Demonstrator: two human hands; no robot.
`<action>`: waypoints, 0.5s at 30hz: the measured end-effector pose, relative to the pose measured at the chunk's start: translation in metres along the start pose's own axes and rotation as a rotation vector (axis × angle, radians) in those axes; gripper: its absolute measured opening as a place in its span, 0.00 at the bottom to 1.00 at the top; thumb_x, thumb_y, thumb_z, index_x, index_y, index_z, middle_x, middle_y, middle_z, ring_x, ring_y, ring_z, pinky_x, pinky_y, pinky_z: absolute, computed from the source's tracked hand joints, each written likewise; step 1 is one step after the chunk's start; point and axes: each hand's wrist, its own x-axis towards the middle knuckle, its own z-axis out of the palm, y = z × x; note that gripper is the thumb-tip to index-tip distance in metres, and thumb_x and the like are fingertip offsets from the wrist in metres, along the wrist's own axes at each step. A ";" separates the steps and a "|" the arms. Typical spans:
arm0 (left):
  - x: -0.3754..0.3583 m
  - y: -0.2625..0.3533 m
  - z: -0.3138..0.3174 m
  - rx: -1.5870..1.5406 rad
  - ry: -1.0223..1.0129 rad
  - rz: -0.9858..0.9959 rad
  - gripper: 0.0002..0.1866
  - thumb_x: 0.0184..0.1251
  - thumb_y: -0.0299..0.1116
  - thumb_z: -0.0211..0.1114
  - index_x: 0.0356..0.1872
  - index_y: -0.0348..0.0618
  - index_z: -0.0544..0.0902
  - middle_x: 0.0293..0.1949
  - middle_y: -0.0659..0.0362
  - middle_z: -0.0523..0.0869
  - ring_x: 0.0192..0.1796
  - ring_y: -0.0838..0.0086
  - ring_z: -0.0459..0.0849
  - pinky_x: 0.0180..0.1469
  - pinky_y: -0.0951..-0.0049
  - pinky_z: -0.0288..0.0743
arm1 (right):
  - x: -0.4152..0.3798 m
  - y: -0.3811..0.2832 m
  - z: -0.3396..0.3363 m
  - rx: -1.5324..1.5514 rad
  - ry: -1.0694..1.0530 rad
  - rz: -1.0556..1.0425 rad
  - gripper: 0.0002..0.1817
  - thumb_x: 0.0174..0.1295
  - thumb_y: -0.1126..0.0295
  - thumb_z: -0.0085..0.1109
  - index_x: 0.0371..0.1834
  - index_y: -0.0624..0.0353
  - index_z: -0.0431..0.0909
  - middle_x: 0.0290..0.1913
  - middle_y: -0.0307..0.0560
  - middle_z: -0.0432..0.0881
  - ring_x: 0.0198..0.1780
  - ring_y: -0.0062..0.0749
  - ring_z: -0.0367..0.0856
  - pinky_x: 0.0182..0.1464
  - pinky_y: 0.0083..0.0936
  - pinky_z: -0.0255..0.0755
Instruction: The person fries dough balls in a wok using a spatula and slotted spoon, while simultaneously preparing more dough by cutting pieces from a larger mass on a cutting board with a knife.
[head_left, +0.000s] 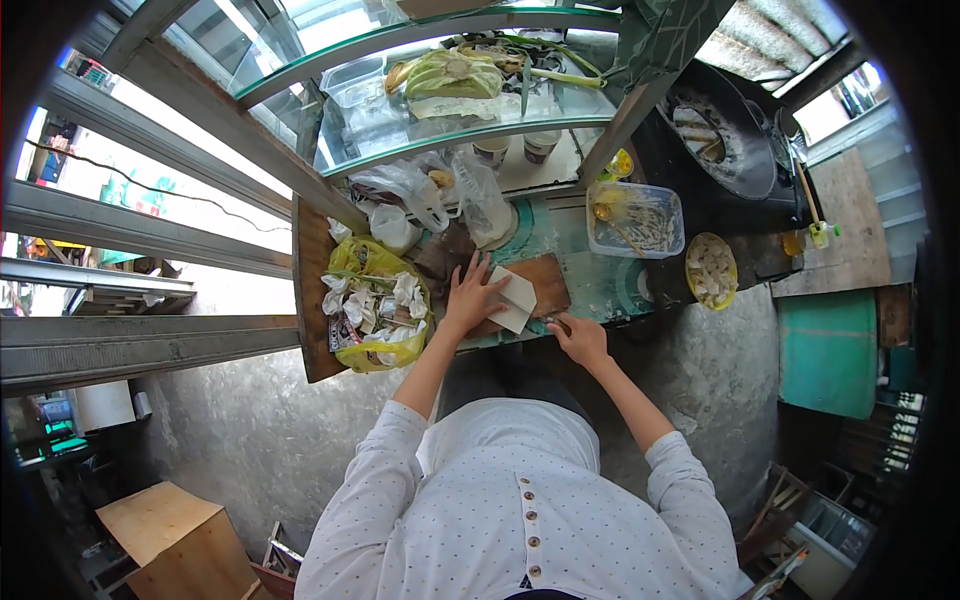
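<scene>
My left hand [474, 297] lies with its fingers spread over the left part of a pale, flat slab [516, 297]. Under the slab is a brown wooden board [545, 282] on the green worktop [590, 265]. To the right, my right hand [580, 340] is closed around the dark handle of a knife [562, 326] at the front edge of the worktop. Its blade points left toward the slab and is hardly visible.
A yellow bag [385, 350] of crumpled white scraps stands at the left. Farther right are a clear plastic tub [636, 243], a yellow basket of pale pieces [712, 271] and a large wok [735, 150]. Above, a glass shelf [440, 135] holds a cabbage [455, 76].
</scene>
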 end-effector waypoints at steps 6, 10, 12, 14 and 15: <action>0.000 0.001 -0.001 0.043 -0.029 -0.012 0.32 0.43 0.52 0.70 0.56 0.74 0.74 0.69 0.55 0.55 0.73 0.61 0.45 0.65 0.43 0.49 | -0.011 0.003 -0.006 -0.044 0.008 0.038 0.16 0.56 0.51 0.56 0.28 0.52 0.80 0.22 0.47 0.80 0.27 0.46 0.79 0.29 0.37 0.71; 0.001 0.001 -0.001 -0.018 -0.006 -0.017 0.33 0.40 0.48 0.72 0.55 0.73 0.75 0.69 0.53 0.55 0.73 0.60 0.46 0.64 0.42 0.48 | -0.016 0.005 -0.013 -0.046 -0.009 0.042 0.16 0.56 0.50 0.54 0.28 0.50 0.80 0.23 0.47 0.80 0.27 0.46 0.80 0.30 0.39 0.72; 0.001 0.001 -0.002 -0.019 -0.011 -0.016 0.33 0.40 0.48 0.72 0.55 0.73 0.75 0.69 0.53 0.55 0.73 0.60 0.46 0.64 0.42 0.48 | -0.020 0.005 -0.019 -0.059 -0.012 0.046 0.16 0.56 0.50 0.54 0.28 0.50 0.80 0.22 0.47 0.80 0.27 0.46 0.80 0.30 0.39 0.72; 0.001 0.001 -0.001 -0.018 -0.015 -0.022 0.32 0.40 0.48 0.72 0.55 0.73 0.76 0.69 0.53 0.55 0.73 0.60 0.45 0.64 0.42 0.48 | -0.023 0.005 -0.026 -0.091 -0.005 0.048 0.16 0.56 0.50 0.54 0.27 0.51 0.80 0.22 0.47 0.80 0.26 0.46 0.80 0.29 0.38 0.72; 0.001 0.001 -0.001 -0.017 -0.014 -0.023 0.32 0.40 0.48 0.72 0.55 0.73 0.76 0.69 0.53 0.55 0.73 0.60 0.45 0.64 0.42 0.48 | -0.025 0.004 -0.031 -0.091 -0.005 0.047 0.16 0.56 0.50 0.54 0.27 0.51 0.80 0.22 0.47 0.80 0.26 0.46 0.80 0.29 0.38 0.72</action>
